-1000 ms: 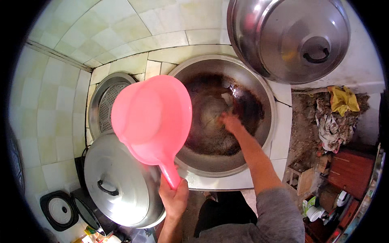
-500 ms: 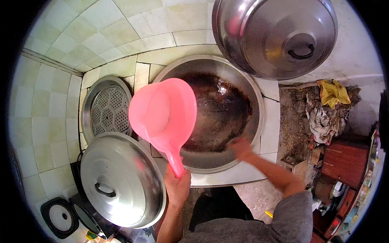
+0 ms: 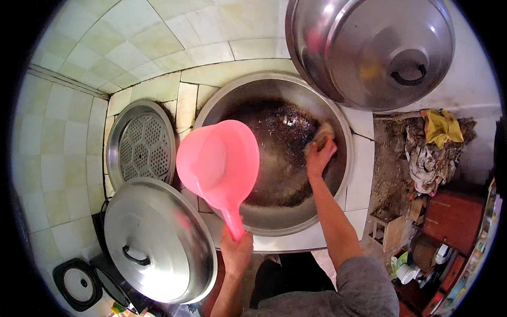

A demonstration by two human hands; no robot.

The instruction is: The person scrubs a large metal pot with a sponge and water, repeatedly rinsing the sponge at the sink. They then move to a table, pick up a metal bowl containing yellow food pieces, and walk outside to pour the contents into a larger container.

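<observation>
My left hand (image 3: 236, 251) is wrapped round the handle of a pink plastic water dipper (image 3: 244, 153), held above the near left rim of a large wok. The dipper looks empty. Inside the wok (image 3: 274, 221), set into a tiled stove top, lies a shallow pool of dark, dirty water (image 3: 274, 142). My right hand (image 3: 321, 158) reaches in at the wok's right side. Its fingers are closed on a tan, fibrous scrubber (image 3: 323, 133) pressed against the inner wall.
A domed metal lid (image 3: 158, 232) sits at lower left, below a perforated steamer tray (image 3: 141, 145). Another big lid (image 3: 380, 53) leans at the back right, overlapping the wok's rim. A small wooden stool (image 3: 387, 230) and a red cabinet (image 3: 451, 219) are on the right.
My right hand has moved from the wok's near rim up to its right inner side, where the scrubber now shows. The dipper has shifted slightly lower in view.
</observation>
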